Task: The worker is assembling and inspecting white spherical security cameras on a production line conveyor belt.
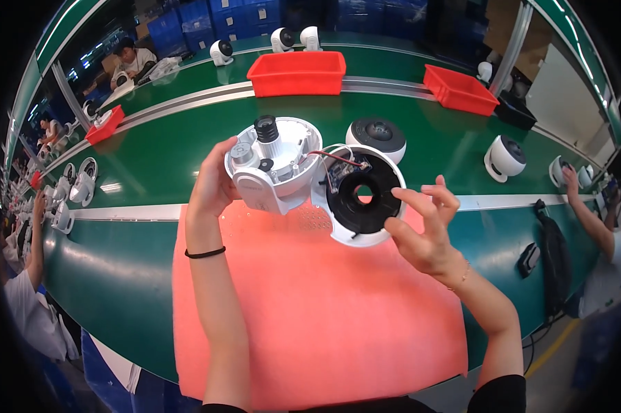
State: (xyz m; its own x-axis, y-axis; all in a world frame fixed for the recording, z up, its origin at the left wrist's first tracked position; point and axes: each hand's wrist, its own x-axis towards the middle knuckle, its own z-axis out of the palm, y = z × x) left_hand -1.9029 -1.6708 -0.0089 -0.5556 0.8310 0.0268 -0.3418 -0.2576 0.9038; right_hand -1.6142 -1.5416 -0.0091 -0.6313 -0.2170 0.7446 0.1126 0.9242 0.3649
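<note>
My left hand [214, 180] is closed around the side of an opened white camera housing [291, 180], tilted so its inside faces up. A black lens barrel [265, 129] and a small round silver motor [242, 153] stand inside it. Thin red, white and dark wires [334, 158] run across to the other housing half [395, 172], which has a black ring-shaped insert [345, 205] and a small circuit board. My right hand [427, 224] pinches that half at its right rim, thumb and forefinger on the edge, other fingers raised. Both halves are held above a pink foam mat [310, 310].
Behind the halves sits an assembled white-and-black camera [378, 136]; another camera [506, 158] stands to the right. Red bins [296, 76] line the metal rail, with more cameras beyond. Co-workers' arms [593, 220] reach in at right and left. A dark tool [529, 259] lies on the right.
</note>
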